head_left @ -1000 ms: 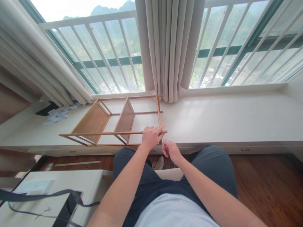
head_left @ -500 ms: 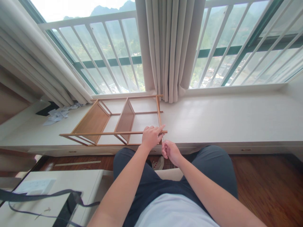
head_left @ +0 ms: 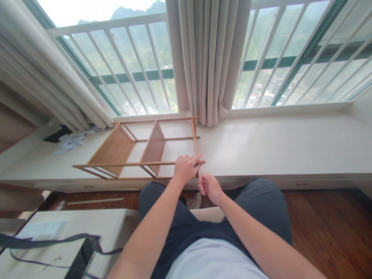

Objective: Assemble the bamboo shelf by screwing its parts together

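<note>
Hands barely moved: our left hand [head_left: 185, 169] still pins the wooden rack [head_left: 136, 149] at its corner, our right hand [head_left: 209, 187] still pinches a thin tool [head_left: 199, 169] there.

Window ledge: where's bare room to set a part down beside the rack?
Right of the wooden rack, the white ledge lies bare from the curtain to the far corner. Left is crowded: paper scraps. Both the left hand and right hand crowd the rack's near right corner.
</note>
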Action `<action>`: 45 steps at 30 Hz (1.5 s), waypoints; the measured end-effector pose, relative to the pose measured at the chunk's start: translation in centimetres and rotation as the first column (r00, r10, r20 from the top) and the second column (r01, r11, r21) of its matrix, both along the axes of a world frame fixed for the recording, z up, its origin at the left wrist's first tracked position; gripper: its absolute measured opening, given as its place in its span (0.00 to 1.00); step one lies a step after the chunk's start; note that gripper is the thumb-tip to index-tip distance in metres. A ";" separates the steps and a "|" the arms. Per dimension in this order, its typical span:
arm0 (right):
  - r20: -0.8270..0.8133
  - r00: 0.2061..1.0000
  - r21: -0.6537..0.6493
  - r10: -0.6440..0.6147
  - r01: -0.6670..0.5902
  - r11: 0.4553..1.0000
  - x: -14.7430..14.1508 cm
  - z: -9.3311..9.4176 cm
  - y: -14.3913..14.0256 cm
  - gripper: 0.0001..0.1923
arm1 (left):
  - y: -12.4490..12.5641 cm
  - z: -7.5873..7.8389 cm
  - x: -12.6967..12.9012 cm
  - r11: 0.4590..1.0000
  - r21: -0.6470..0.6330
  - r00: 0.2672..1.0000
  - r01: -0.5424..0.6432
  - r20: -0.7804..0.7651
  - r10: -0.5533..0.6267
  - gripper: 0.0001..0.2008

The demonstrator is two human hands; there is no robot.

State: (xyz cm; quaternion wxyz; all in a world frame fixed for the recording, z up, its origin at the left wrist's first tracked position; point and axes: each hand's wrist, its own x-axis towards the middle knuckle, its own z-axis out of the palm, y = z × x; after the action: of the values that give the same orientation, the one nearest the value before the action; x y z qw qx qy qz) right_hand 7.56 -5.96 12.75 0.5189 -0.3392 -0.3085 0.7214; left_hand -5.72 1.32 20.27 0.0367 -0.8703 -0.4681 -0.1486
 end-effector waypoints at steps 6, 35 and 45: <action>0.075 0.996 0.018 -0.045 0.044 0.999 -0.1 0.2 -0.3 0.21 | 0.1 -0.2 0.0 1.000 0.005 1.000 0.001 0.001 -0.001 0.25; 0.823 0.475 0.378 -0.313 -0.046 0.925 0.9 3.3 -0.5 0.16 | 0.1 -0.3 0.0 1.000 0.016 1.000 0.004 0.002 -0.004 0.25; 0.901 0.303 0.366 -0.311 -0.146 0.919 1.4 4.4 0.2 0.13 | 0.1 -0.3 0.0 1.000 0.011 1.000 0.002 -0.002 -0.002 0.25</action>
State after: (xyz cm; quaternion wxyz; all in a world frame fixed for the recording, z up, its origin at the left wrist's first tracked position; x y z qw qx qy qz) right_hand 9.00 -5.78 17.10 0.3290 -0.6055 -0.6689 0.2786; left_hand -5.75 1.46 20.01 0.0417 -0.8707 -0.4664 -0.1504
